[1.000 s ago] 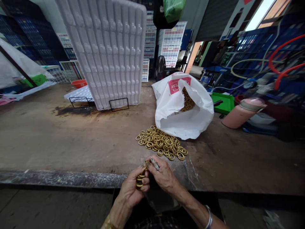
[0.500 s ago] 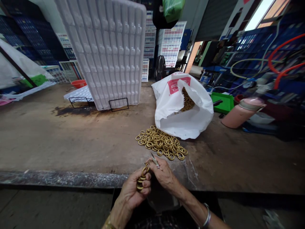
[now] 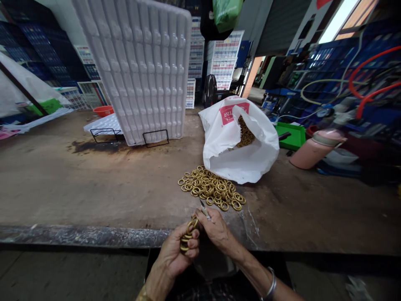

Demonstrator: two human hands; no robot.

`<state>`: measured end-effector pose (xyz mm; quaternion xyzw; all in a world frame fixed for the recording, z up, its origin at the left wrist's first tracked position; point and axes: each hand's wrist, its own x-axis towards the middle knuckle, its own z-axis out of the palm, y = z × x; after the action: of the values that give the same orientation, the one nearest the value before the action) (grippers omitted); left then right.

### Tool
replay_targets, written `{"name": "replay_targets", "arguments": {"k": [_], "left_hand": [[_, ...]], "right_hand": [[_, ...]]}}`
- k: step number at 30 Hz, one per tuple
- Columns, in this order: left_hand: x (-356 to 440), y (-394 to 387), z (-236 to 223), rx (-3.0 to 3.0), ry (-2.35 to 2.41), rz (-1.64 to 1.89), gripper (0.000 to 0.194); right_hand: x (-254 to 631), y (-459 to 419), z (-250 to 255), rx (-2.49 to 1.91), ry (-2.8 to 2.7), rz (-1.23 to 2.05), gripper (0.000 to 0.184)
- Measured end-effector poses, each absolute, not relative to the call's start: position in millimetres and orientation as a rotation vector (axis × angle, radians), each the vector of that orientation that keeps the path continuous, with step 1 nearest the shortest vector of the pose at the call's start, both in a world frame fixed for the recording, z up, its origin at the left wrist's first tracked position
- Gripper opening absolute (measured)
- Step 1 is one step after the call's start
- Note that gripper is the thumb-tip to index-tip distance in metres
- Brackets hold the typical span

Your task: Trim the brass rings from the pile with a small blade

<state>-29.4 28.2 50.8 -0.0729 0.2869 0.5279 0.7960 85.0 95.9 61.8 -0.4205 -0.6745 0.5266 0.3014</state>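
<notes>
Several brass-coloured rings (image 3: pixel 185 241) are stacked in my left hand (image 3: pixel 178 251), its fingers curled around them at the table's front edge. My right hand (image 3: pixel 216 230) grips a small pointed blade (image 3: pixel 204 210), its tip sticking up past the fingers. Thumb and fingertips of the right hand meet the uppermost ring in the left. Just beyond both hands lies a loose heap of similar rings (image 3: pixel 213 188). It spreads from beside a white woven sack (image 3: pixel 247 165), whose torn opening shows more rings inside.
A tall clear ribbed plastic tray (image 3: pixel 147 79) stands upright in a black wire holder (image 3: pixel 156 138). To the right are a pink bottle (image 3: pixel 316 149) and a green tray (image 3: pixel 293 136). An orange bowl (image 3: pixel 103 110) sits behind, left. Stacked crates (image 3: pixel 223 58) rise at the back.
Both hands stay close together at almost the same spot. The blade and the topmost ring have shifted very slightly; the heap and sack look the same.
</notes>
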Motion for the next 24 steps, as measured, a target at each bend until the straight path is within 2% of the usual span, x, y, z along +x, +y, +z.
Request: {"name": "replay_targets", "arguments": {"k": [8, 12, 18, 24], "left_hand": [[-32.2, 10.2, 54.4, -0.005, 0.652, 1.064, 0.02], [-35.2, -15.1, 47.9, 0.087, 0.756, 0.94, 0.022], [-38.3, -42.6, 26.8, 0.175, 1.004, 0.811, 0.019], [-21.2, -16.3, -16.4, 0.235, 1.269, 0.728, 0.016]], "right_hand": [[99.6, 111.9, 48.4, -1.227, -1.748, 1.139, 0.028], [116.3, 119.5, 42.6, -1.297, -1.701, 1.047, 0.029], [117.6, 114.0, 34.3, -1.306, -1.818, 0.891, 0.024], [114.7, 107.8, 27.6, -1.233, -1.937, 0.694, 0.023]]}}
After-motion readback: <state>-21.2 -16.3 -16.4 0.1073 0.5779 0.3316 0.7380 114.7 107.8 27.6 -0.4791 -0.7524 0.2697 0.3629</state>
